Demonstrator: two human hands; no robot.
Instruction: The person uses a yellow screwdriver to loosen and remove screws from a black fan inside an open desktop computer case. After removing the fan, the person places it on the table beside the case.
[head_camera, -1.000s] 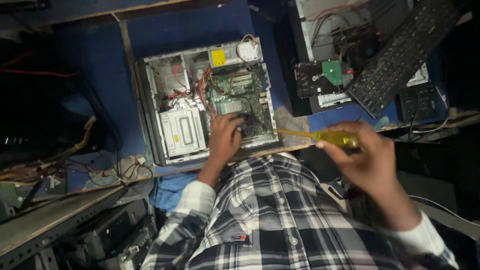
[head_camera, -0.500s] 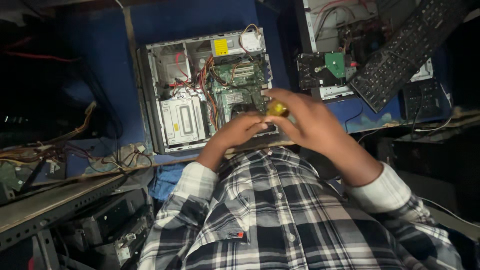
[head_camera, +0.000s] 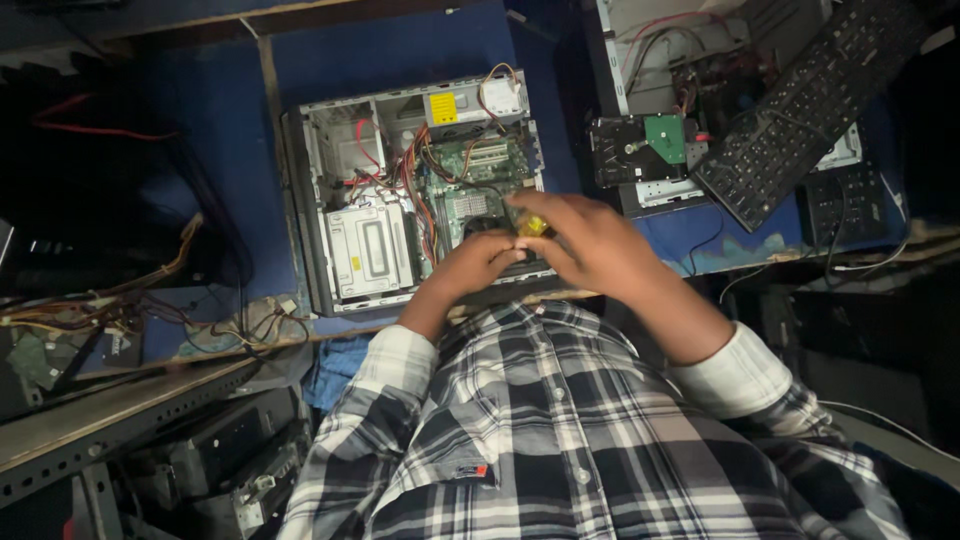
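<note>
The screwdriver (head_camera: 531, 224) sits in the right hand (head_camera: 590, 245), only its yellow translucent handle showing between the fingers, directly above the motherboard (head_camera: 470, 175) of the open desktop case (head_camera: 415, 195). That hand is clenched around the handle. The left hand (head_camera: 475, 268) lies just beside it, fingers curled down into the case near the tool's hidden tip — whether it pinches anything I cannot tell. The two hands touch or nearly touch over the lower right corner of the case.

The screwdriver looks light and stiff, a hard plastic grip that should not slip much in a dry palm; the handle is the place to hold it, as the right hand does, with the thin shaft left free. The shaft itself is hidden under the hands.

Around them the case lies on its side on a blue workbench (head_camera: 400, 50), side panel off. A grey optical drive cage (head_camera: 368, 252) fills its lower left, bundles of red, orange and yellow wires (head_camera: 415, 180) cross the middle, and a power supply with a yellow label (head_camera: 445, 107) sits along the top edge. To the right, well apart, a bare hard drive with a green circuit board (head_camera: 640, 150) rests beside a second open case (head_camera: 660, 50) — a black keyboard (head_camera: 800, 100) leans across it. Loose cables and a small board clutter the shelf (head_camera: 120, 400) at the left. A plaid shirt (head_camera: 560, 440) fills the foreground.
</note>
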